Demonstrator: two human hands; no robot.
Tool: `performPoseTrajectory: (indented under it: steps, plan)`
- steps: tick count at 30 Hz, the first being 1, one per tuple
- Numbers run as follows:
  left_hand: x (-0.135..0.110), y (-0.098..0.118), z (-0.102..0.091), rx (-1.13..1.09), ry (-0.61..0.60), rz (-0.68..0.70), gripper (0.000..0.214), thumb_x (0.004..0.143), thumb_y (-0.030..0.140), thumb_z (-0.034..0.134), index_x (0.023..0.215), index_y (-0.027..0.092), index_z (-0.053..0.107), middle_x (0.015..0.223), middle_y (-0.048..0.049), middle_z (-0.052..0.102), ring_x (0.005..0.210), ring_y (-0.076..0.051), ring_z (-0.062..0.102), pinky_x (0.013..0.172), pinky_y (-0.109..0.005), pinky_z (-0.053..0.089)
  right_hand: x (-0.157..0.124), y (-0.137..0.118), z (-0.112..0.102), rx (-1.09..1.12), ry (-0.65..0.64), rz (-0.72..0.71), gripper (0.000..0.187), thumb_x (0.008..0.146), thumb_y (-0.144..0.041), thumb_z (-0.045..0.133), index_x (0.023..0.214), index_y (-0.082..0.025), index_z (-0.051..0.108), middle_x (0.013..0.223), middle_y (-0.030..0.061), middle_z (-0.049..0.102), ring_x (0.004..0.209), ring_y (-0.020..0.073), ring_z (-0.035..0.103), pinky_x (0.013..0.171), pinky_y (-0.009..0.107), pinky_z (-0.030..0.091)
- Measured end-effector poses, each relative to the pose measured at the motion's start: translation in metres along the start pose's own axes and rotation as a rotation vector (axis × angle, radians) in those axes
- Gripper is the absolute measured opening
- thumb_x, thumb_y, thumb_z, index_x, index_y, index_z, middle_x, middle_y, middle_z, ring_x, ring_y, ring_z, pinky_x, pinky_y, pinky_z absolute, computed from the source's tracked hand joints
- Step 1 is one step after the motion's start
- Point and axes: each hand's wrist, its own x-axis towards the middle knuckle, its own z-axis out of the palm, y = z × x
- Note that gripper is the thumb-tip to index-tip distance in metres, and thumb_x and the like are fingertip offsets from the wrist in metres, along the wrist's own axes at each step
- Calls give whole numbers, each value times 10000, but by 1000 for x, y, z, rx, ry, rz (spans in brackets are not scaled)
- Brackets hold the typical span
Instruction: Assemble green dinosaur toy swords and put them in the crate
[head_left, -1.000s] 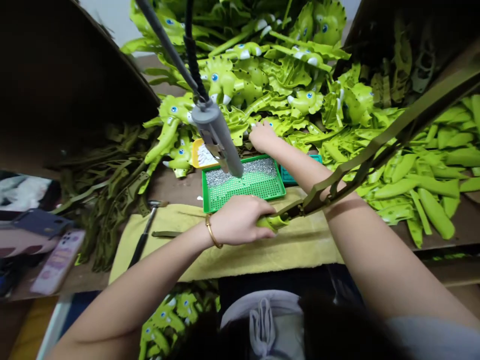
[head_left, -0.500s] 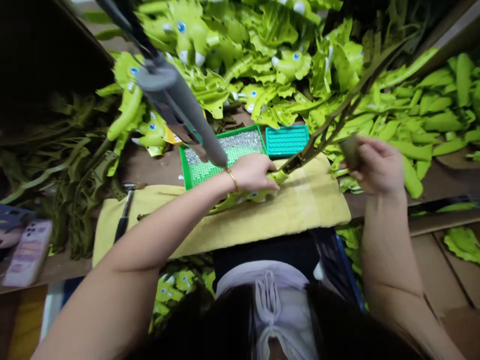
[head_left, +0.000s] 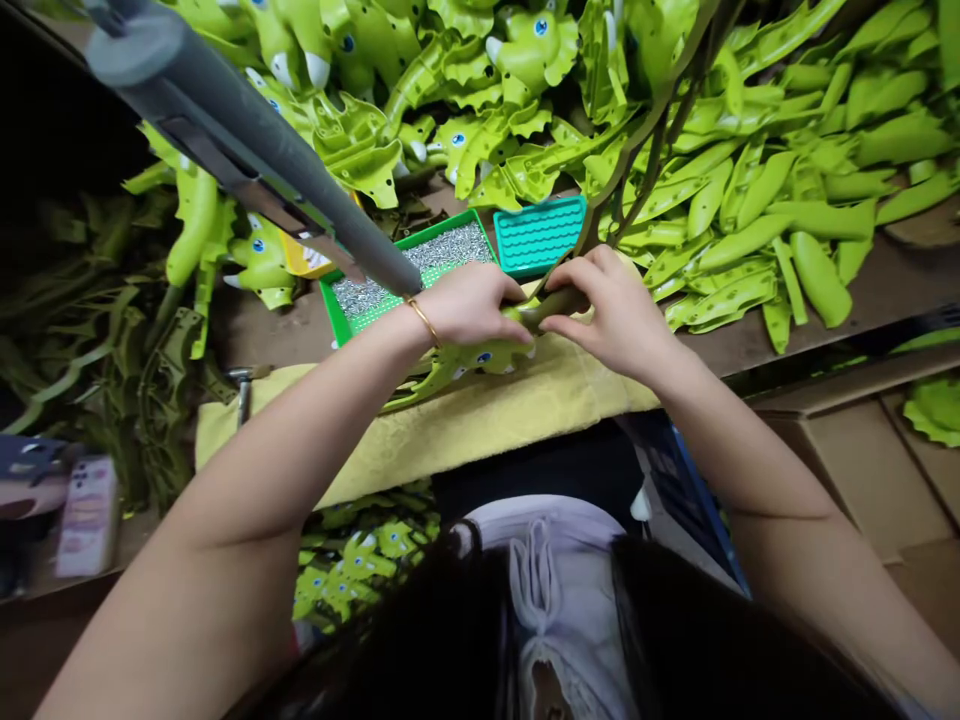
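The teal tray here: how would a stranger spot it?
Beyond the yellow towel, find the green tray of small silver pieces. Right beside it sits the teal tray, ridged with rows of hollows, the only blue-green thing among the lime plastic pieces.

Green stud tray [head_left: 401,243]; teal tray [head_left: 540,235]; hammer [head_left: 242,392]; phone [head_left: 88,516]

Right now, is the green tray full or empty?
Partly full: small silver metal pieces lie heaped across the back of the green tray, while its perforated front corner shows bare.
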Motion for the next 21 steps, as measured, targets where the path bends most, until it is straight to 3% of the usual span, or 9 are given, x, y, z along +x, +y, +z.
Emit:
performPoseTrajectory:
  steps: [3,5,7,9,11,14,18,21]
  plan:
    - [0,-3,0,-11,15,8,404,690,542,685,848,173,733,503,49,415,521,-113,343,568,-283,223,-2,-5,15,15,63,73,377,821,-376,676,1156,-234,579,1105,88,512,1029,267,566,872,462,521]
    - [-4,-3,-1,-22,29,6,380,701,535,681,797,169,721,495,49,407,517,-111,337,567,-286,221,-7,-4,30,98,197,119,577,800,-439,691,1300,-239,485,1210,118,482,1091,280,549,889,469,525]
    - [-11,-1,-1,-34,40,9,381,710,541,680,772,166,708,501,46,424,523,-112,353,569,-285,227,-13,1,46,273,371,214,812,722,-527,742,1391,-242,380,1255,128,476,1102,268,546,893,456,532]
    - [-19,3,2,-43,56,39,389,706,538,697,816,165,700,557,35,498,554,-120,410,582,-277,255,-19,6,61,567,412,332,893,630,-601,777,1360,-251,400,1176,99,539,1017,233,582,851,423,549]
    - [-26,7,7,-66,117,86,424,678,515,741,901,160,674,702,3,597,632,-140,491,610,-270,309,-22,6,73,887,262,375,795,567,-614,804,1216,-253,520,1054,54,604,936,203,609,823,391,554]
    - [-35,12,18,-137,264,129,589,581,463,838,1012,146,591,974,-75,636,796,-184,573,671,-276,398,-22,-3,79,1155,85,286,507,555,-503,846,924,-235,627,921,14,645,879,176,625,849,366,539]
    - [-46,14,24,-242,314,157,783,481,458,909,1085,170,502,1118,-100,593,908,-218,614,742,-303,471,-20,-19,79,1221,192,201,264,637,-383,801,756,-229,623,742,-21,617,759,153,616,807,362,538]
    - [-51,15,23,-277,311,155,841,469,502,911,1125,203,476,1137,-81,589,948,-237,631,791,-329,494,-19,-25,84,1218,292,201,240,658,-400,775,709,-226,616,690,-27,599,718,147,597,747,349,535]
